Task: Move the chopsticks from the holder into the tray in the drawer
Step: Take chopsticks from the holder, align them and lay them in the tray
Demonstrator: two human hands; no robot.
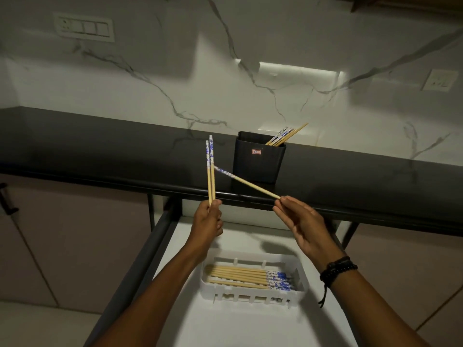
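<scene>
— What is the left hand [209, 222] doing?

— Its fingers are curled round two wooden chopsticks with blue-and-white tops [211, 171]. It grips them at their plain bottom ends. They stand almost straight up, side by side.

— And the right hand [298, 221]?

— It pinches one more wooden chopstick [246, 182] by its thin plain tip. That stick slants up and to the left. Its painted end reaches the pair in the left hand. I think it touches them, but it is blurry there.

— Where is the holder?

— The black plastic box-shaped holder [259, 159] stands on the dark shiny counter [100, 151], behind both hands. A few leaning chopsticks [285, 136] poke out of its back right corner.

— And the tray?

— The white plastic tray with slots [253, 293] sits in the open white drawer [250, 326], below the hands. A bunch of flat chopsticks [250, 278] lies in it (the painted ends all point right).

— Anything else?

— Black bead bracelets [337, 270] go round the right wrist. The white marble wall with grey lines [250, 46] rises behind the counter. A white switch plate [84, 27] sits on it, up on the left.
</scene>
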